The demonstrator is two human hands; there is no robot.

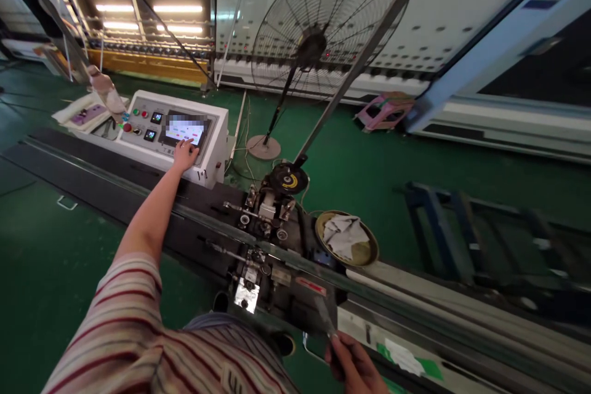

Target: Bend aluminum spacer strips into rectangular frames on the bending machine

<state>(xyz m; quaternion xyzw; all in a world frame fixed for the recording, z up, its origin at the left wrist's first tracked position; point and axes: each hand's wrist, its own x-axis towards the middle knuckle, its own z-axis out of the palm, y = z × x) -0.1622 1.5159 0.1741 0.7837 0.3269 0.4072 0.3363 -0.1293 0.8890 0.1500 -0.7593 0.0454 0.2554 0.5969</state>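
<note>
My left hand point(184, 155) reaches out to a touchscreen point(184, 129) on a white control box point(215, 135), its fingertips at the lower right of the display. Its fingers are partly spread and hold nothing. Low in the view, my right hand point(353, 363) is closed around the end of a thin, flat grey tool point(325, 315). The tool's blade-like part points up and away from me; its exact kind is unclear. Beyond its tip lies a machine head with metal fittings point(266, 212), and a long dark strip point(194, 218) runs through it along the bench.
Beside the machine head, a round bowl point(373, 252) holds a pale cloth point(346, 235). A black reel point(289, 178) sits behind the head. Farther back stand a large fan point(311, 46) and a pink stool point(385, 111). A bottle point(107, 91) is left of the control box.
</note>
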